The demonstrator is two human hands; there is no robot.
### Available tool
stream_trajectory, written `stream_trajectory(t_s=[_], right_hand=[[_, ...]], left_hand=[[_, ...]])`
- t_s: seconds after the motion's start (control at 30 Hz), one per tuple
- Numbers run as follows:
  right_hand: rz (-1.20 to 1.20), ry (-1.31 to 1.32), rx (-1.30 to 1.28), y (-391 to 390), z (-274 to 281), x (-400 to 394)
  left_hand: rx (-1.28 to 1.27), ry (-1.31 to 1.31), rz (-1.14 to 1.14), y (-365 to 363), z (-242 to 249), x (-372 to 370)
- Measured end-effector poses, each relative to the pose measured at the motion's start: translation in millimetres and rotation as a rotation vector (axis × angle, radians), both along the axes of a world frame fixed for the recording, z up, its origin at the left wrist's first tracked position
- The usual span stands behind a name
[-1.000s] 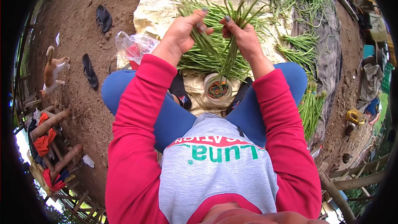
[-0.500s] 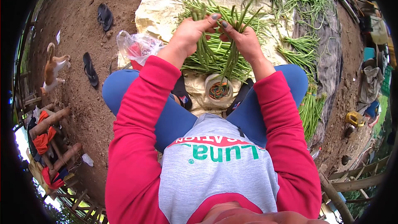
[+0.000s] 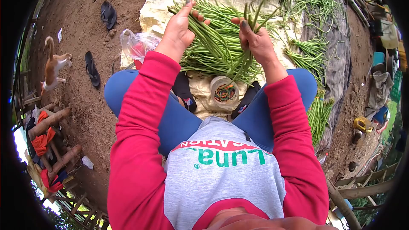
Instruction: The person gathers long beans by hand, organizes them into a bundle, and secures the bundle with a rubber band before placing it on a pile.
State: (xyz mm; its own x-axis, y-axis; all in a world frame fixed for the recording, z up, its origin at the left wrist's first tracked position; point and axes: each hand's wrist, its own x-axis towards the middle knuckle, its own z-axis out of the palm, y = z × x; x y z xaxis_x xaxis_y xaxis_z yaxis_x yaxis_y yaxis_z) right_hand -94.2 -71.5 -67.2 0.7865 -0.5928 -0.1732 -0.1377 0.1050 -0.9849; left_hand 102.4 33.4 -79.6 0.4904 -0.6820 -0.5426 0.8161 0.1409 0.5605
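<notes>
Green long beans upright, near-vertical

A bunch of long green beans is held upright above the tub of rubber bands, more beans spread behind it

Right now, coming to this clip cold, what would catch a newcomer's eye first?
The heap of long green string beans spread over a pale woven sack at top centre, with the left hand reaching into it and the right hand gripping a bunch of them. Between the knees stands a clear plastic tub of coloured rubber bands. At far left, an orange and white cat on bare dirt.
</notes>
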Motion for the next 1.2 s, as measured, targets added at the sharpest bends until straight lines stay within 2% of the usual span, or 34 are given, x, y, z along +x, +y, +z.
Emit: stream_trajectory(t_s=[0.13, 0.23, 0.3, 0.37, 0.43, 0.5, 0.57, 0.63, 0.67, 0.73, 0.77, 0.83, 0.9, 0.97, 1.03, 1.1, 1.2], right_hand=[[0.053, -0.006, 0.055, 3, -10, -2], [0.11, 0.021, 0.02, 6, -6, -2], [0.116, 0.04, 0.171, 8, -3, -3], [0.132, -0.008, 0.185, 3, -17, -3], [0.036, -0.123, 0.193, 1, -26, 0], [0.06, -0.127, 0.173, -2, -22, 0], [0.093, -0.135, 0.223, -1, -21, 2], [0.105, -0.115, 0.2, 3, -25, 5], [0.115, -0.095, 0.175, 6, -27, 7], [0.121, -0.059, 0.071, 6, -27, 8], [0.119, -0.059, 0.07, 4, -27, 8], [0.061, -0.09, 0.159, 1, -25, 9], [0.069, -0.086, 0.162, -3, -29, 8], [0.156, -0.045, 0.117, 0, -20, 9], [0.163, -0.07, 0.169, 7, -16, 8], [0.226, -0.019, 0.148, 8, -18, 7], [0.26, 0.026, 0.118, 8, -15, 7]], left_hand=[[0.0, 0.098, -0.08, 2, -9, 0], [-0.038, -0.015, -0.097, 0, -1, 1], [-0.055, 0.003, -0.066, 3, 9, 4], [-0.006, -0.113, -0.035, 5, 19, 6], [0.059, -0.204, -0.094, 8, 26, 0], [0.182, -0.398, -0.379, 10, 32, -13], [0.003, -0.451, -0.446, 10, 29, -30], [-0.062, -0.451, -0.489, 8, 33, -41], [-0.059, -0.451, -0.491, 7, 34, -43], [0.009, -0.447, -0.293, 5, 35, -46], [0.007, -0.447, -0.294, 5, 31, -41], [-0.069, -0.295, -0.441, 7, 24, -24], [-0.003, -0.362, -0.471, 8, 24, -29], [0.055, -0.559, -0.59, 6, 24, -37], [0.046, -0.569, -0.593, 6, 19, -40], [0.064, -0.599, -0.5, 4, 16, -37], [0.041, -0.561, -0.532, 5, 26, -32]])
